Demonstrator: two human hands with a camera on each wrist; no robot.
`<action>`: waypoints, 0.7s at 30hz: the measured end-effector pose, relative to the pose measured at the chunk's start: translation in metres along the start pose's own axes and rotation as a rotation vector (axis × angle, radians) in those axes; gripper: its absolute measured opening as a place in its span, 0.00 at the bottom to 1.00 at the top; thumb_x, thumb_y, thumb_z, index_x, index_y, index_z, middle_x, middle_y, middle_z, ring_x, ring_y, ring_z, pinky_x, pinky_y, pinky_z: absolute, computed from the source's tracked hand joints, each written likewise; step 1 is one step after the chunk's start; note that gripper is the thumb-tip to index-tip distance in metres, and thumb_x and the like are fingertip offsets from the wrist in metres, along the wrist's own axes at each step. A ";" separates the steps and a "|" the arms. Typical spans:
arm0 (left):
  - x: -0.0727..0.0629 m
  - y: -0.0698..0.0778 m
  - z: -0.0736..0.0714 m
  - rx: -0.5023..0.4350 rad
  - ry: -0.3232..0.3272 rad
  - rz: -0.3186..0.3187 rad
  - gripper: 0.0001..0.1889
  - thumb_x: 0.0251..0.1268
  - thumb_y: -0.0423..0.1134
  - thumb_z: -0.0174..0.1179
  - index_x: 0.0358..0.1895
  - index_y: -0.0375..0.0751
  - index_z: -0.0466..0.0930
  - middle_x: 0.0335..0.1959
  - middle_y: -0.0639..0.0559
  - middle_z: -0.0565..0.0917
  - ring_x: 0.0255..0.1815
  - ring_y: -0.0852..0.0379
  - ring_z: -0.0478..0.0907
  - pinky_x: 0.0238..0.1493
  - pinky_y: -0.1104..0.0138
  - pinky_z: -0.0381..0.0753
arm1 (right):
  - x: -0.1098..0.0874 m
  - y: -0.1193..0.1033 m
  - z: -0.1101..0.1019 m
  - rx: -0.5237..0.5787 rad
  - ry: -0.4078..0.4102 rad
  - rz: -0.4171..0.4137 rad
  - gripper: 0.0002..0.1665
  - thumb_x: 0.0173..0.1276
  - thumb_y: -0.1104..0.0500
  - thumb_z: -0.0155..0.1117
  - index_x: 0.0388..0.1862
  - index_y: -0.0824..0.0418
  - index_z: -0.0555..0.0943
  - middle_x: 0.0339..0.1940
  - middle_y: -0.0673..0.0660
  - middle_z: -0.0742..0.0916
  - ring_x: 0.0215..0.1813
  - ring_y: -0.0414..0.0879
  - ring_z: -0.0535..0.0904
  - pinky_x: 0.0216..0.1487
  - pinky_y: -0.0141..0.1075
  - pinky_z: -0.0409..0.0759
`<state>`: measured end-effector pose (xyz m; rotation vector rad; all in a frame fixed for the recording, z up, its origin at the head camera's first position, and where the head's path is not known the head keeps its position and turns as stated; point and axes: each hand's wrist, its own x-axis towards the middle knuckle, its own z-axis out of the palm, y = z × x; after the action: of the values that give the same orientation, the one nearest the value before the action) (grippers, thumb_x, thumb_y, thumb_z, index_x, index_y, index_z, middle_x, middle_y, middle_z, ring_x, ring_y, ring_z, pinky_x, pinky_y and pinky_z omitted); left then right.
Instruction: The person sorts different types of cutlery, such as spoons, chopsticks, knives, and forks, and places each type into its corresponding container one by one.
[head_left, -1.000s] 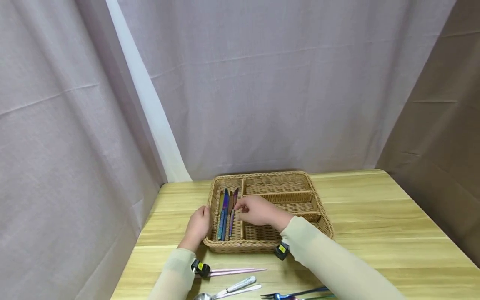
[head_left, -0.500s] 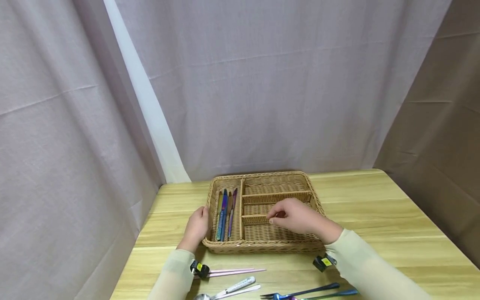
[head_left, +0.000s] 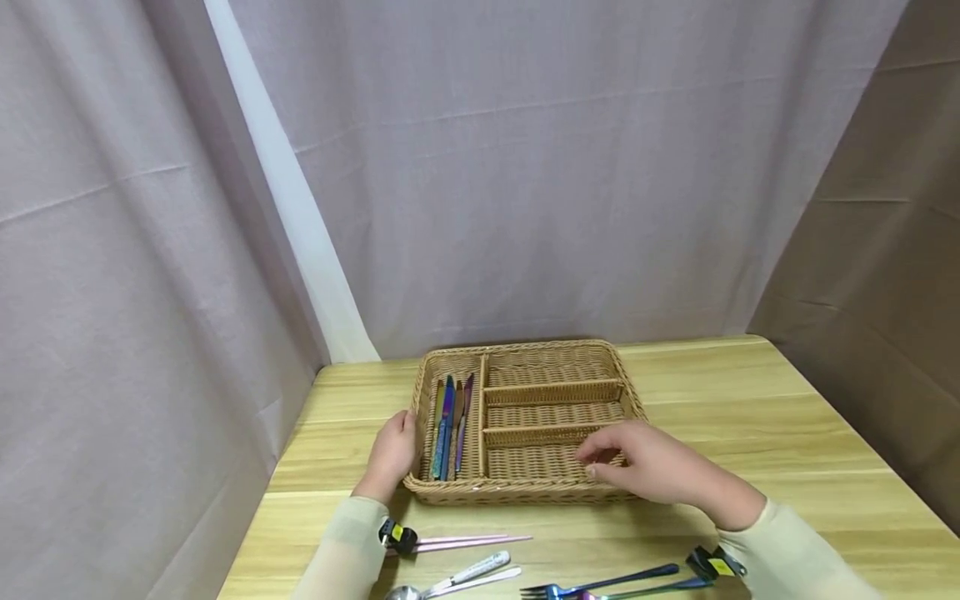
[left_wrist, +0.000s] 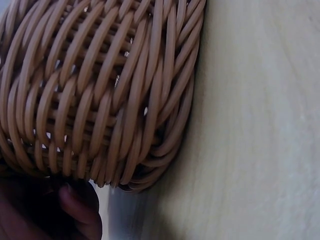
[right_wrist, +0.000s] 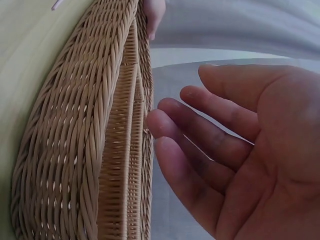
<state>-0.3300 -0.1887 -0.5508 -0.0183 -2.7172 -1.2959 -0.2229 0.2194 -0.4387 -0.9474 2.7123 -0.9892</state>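
Observation:
A brown wicker cutlery basket (head_left: 517, 493) with several compartments stands on the wooden table. Several knives (head_left: 447, 417) lie lengthwise in its left compartment, with blue, gold and purple finishes. My left hand (head_left: 393, 450) grips the basket's left side; in the left wrist view the thumb (left_wrist: 80, 210) is at the weave, the other fingers mostly dark. Over the front right corner hovers my right hand (head_left: 648, 462), holding nothing. The right wrist view shows its fingers (right_wrist: 215, 120) spread and loosely bent, apart from the wicker.
Pink chopsticks (head_left: 468, 543) lie in front of the basket. Nearer are spoons (head_left: 480, 568), one with a patterned white handle. Blue and green-purple forks (head_left: 630, 577) lie at the front right. Grey curtains (head_left: 480, 183) hang behind and at the left.
My right hand has moved from above the knives rightward and nearer to the front right corner, its fingers spreading. The forks' handles have come into view. The left hand stays put.

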 end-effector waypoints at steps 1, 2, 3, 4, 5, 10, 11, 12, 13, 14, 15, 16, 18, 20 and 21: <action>0.000 -0.001 0.000 -0.005 0.002 -0.005 0.26 0.94 0.47 0.40 0.54 0.31 0.84 0.57 0.31 0.87 0.63 0.29 0.83 0.69 0.37 0.77 | -0.001 0.000 0.000 -0.009 0.006 -0.006 0.10 0.81 0.55 0.71 0.56 0.53 0.91 0.51 0.45 0.92 0.46 0.35 0.86 0.42 0.36 0.86; 0.000 -0.001 0.000 -0.007 0.000 -0.004 0.26 0.94 0.47 0.40 0.55 0.31 0.84 0.57 0.31 0.87 0.64 0.29 0.82 0.70 0.37 0.76 | -0.003 0.000 0.000 -0.025 0.013 -0.018 0.09 0.81 0.55 0.72 0.56 0.51 0.91 0.51 0.44 0.92 0.46 0.34 0.86 0.42 0.36 0.86; 0.000 -0.002 0.000 -0.008 -0.003 -0.003 0.26 0.94 0.47 0.39 0.56 0.30 0.84 0.58 0.30 0.87 0.64 0.29 0.82 0.70 0.37 0.76 | -0.004 0.000 0.001 -0.044 0.018 -0.041 0.09 0.81 0.55 0.72 0.56 0.51 0.91 0.51 0.43 0.92 0.46 0.34 0.86 0.42 0.37 0.87; 0.000 -0.002 0.000 -0.009 -0.004 0.000 0.26 0.94 0.47 0.40 0.56 0.30 0.84 0.59 0.30 0.87 0.65 0.29 0.82 0.70 0.36 0.76 | -0.007 0.000 0.003 -0.073 0.024 -0.072 0.09 0.80 0.55 0.72 0.55 0.51 0.91 0.51 0.43 0.92 0.47 0.34 0.86 0.43 0.37 0.87; 0.000 -0.002 0.000 -0.011 -0.005 0.001 0.26 0.94 0.47 0.40 0.57 0.30 0.84 0.59 0.30 0.86 0.65 0.29 0.82 0.71 0.36 0.76 | -0.009 -0.001 0.005 -0.098 0.027 -0.106 0.09 0.80 0.56 0.73 0.55 0.50 0.91 0.50 0.42 0.92 0.46 0.33 0.86 0.43 0.37 0.88; 0.000 -0.002 0.000 -0.007 0.004 0.010 0.25 0.94 0.47 0.41 0.56 0.31 0.84 0.59 0.30 0.86 0.66 0.28 0.81 0.70 0.36 0.76 | -0.026 -0.002 0.019 -0.148 -0.038 -0.282 0.12 0.76 0.61 0.76 0.54 0.46 0.91 0.49 0.39 0.90 0.46 0.30 0.84 0.40 0.32 0.86; -0.001 -0.003 0.001 -0.014 0.006 0.011 0.25 0.94 0.47 0.41 0.56 0.30 0.84 0.59 0.30 0.87 0.65 0.27 0.81 0.70 0.36 0.76 | -0.030 -0.002 0.021 -0.137 -0.061 -0.298 0.13 0.75 0.62 0.76 0.54 0.46 0.91 0.49 0.38 0.90 0.45 0.29 0.83 0.39 0.31 0.86; -0.001 -0.003 0.001 -0.020 0.008 0.014 0.26 0.93 0.47 0.41 0.55 0.30 0.85 0.58 0.30 0.87 0.65 0.27 0.82 0.69 0.36 0.76 | -0.034 -0.002 0.024 -0.131 -0.080 -0.316 0.14 0.75 0.63 0.77 0.53 0.46 0.91 0.48 0.38 0.89 0.44 0.29 0.83 0.38 0.29 0.85; 0.002 -0.010 0.004 -0.010 0.015 0.037 0.26 0.93 0.48 0.41 0.55 0.31 0.85 0.57 0.30 0.87 0.63 0.27 0.83 0.67 0.36 0.78 | -0.037 -0.001 0.027 -0.131 -0.095 -0.332 0.14 0.73 0.64 0.77 0.52 0.47 0.91 0.47 0.37 0.89 0.43 0.27 0.82 0.37 0.27 0.83; 0.003 -0.011 0.004 -0.017 0.019 0.046 0.27 0.93 0.49 0.41 0.54 0.30 0.85 0.56 0.29 0.87 0.62 0.27 0.83 0.66 0.36 0.78 | -0.041 0.000 0.030 -0.140 -0.105 -0.347 0.14 0.72 0.65 0.78 0.51 0.48 0.91 0.45 0.36 0.88 0.41 0.26 0.80 0.36 0.25 0.81; 0.003 -0.012 0.004 -0.019 0.025 0.057 0.28 0.93 0.50 0.41 0.53 0.31 0.85 0.54 0.29 0.87 0.61 0.26 0.83 0.65 0.35 0.79 | -0.044 0.001 0.033 -0.150 -0.110 -0.357 0.14 0.70 0.65 0.79 0.48 0.47 0.91 0.43 0.35 0.87 0.40 0.26 0.79 0.35 0.23 0.79; 0.004 -0.013 0.004 -0.017 0.030 0.067 0.29 0.93 0.52 0.40 0.52 0.31 0.85 0.54 0.29 0.87 0.60 0.26 0.83 0.64 0.35 0.79 | -0.047 0.003 0.036 -0.164 -0.113 -0.368 0.14 0.69 0.65 0.80 0.46 0.47 0.90 0.40 0.34 0.85 0.38 0.25 0.77 0.35 0.21 0.77; 0.007 -0.019 0.006 0.002 0.043 0.091 0.30 0.93 0.55 0.40 0.51 0.31 0.85 0.52 0.30 0.88 0.58 0.27 0.84 0.61 0.37 0.81 | -0.052 0.007 0.042 -0.194 -0.121 -0.379 0.14 0.66 0.65 0.81 0.43 0.47 0.90 0.36 0.32 0.81 0.35 0.24 0.73 0.34 0.18 0.71; 0.005 -0.014 0.003 -0.011 0.039 0.074 0.30 0.93 0.54 0.39 0.52 0.31 0.85 0.53 0.30 0.88 0.59 0.26 0.84 0.63 0.35 0.79 | -0.057 0.011 0.048 -0.208 -0.139 -0.365 0.13 0.66 0.63 0.81 0.40 0.46 0.88 0.33 0.32 0.78 0.33 0.24 0.69 0.32 0.19 0.68; 0.005 -0.014 0.003 -0.001 0.038 0.075 0.30 0.93 0.53 0.39 0.52 0.31 0.85 0.53 0.30 0.88 0.59 0.26 0.84 0.63 0.35 0.79 | -0.059 0.014 0.051 -0.206 -0.149 -0.352 0.12 0.67 0.62 0.81 0.39 0.45 0.88 0.32 0.32 0.77 0.33 0.24 0.68 0.32 0.19 0.68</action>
<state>-0.3362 -0.1950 -0.5628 -0.0943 -2.6573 -1.2632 -0.1676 0.2347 -0.4933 -1.5099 2.6112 -0.6556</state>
